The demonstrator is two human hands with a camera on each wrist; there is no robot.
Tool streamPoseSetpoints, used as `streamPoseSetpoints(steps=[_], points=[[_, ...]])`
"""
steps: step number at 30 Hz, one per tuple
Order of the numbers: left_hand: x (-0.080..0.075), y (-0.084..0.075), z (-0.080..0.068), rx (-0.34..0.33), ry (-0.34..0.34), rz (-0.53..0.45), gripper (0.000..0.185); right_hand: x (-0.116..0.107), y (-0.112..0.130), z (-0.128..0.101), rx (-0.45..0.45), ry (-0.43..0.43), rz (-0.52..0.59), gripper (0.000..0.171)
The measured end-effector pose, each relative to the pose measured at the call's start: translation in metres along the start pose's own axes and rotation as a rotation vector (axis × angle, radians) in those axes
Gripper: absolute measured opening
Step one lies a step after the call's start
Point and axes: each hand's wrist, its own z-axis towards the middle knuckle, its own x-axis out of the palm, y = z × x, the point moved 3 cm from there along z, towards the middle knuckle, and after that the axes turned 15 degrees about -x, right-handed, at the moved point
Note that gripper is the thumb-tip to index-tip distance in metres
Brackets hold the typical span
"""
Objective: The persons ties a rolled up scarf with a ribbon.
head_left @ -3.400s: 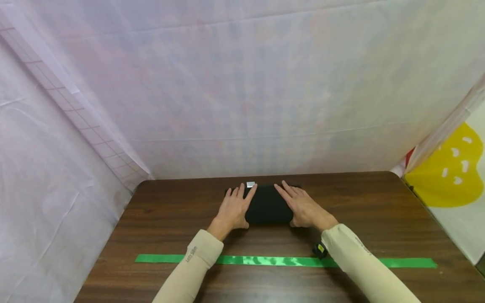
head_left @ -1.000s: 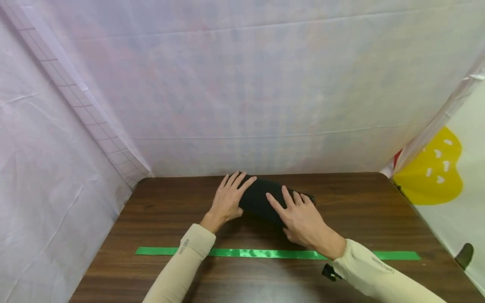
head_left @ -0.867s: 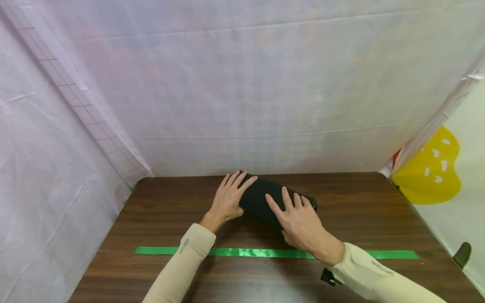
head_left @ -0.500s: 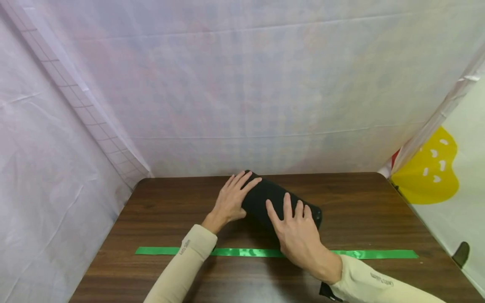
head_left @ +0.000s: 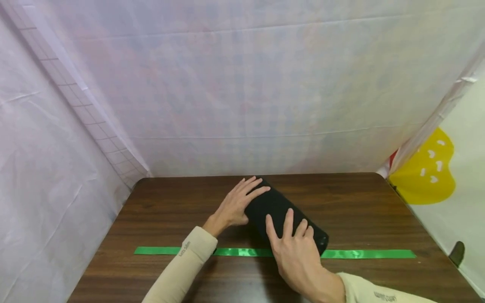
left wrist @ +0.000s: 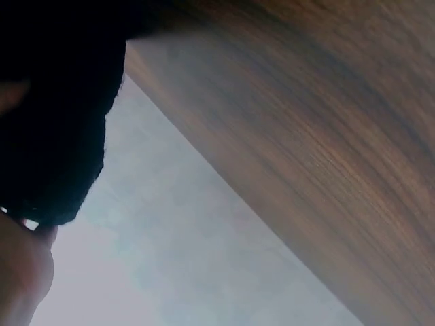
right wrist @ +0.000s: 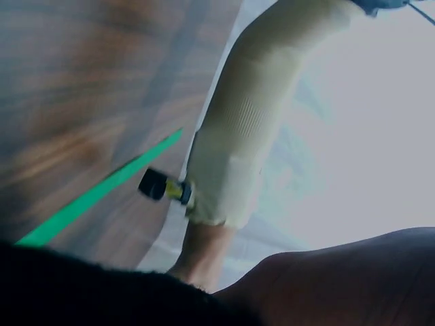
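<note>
Flat, straight-fingered: left hand [head_left: 235,204] presses upper-left end of black roll [head_left: 282,214], right hand [head_left: 297,248] presses lower-right end. Roll lies diagonal at frame centre on table [head_left: 363,210], lower end touching green tape [head_left: 363,254].

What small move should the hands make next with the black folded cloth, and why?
Probably keep turning the black folded cloth a little more. It lies diagonally, its near end touching the green tape. The right hand presses that end, and the left hand rests on the far end.
</note>
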Motion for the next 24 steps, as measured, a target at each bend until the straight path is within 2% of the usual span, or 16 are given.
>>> streamPoseSetpoints(steps=[6, 10, 17, 24], points=[[0.0, -0.001, -0.004, 0.059, 0.082, -0.071, 0.111, -0.007, 0.017, -0.003, -0.014, -0.035, 0.022, 0.075], [0.001, -0.003, -0.003, 0.098, 0.093, -0.091, 0.108, -0.007, 0.027, -0.003, -0.024, -0.052, 0.041, 0.072], [0.004, -0.003, -0.004, 0.133, 0.078, -0.075, 0.099, -0.003, 0.04, 0.002, 0.003, -0.014, 0.117, 0.068], [0.013, 0.0, -0.004, 0.148, 0.119, -0.011, 0.095, 0.006, 0.047, 0.004, 0.0, 0.008, 0.168, 0.075]])
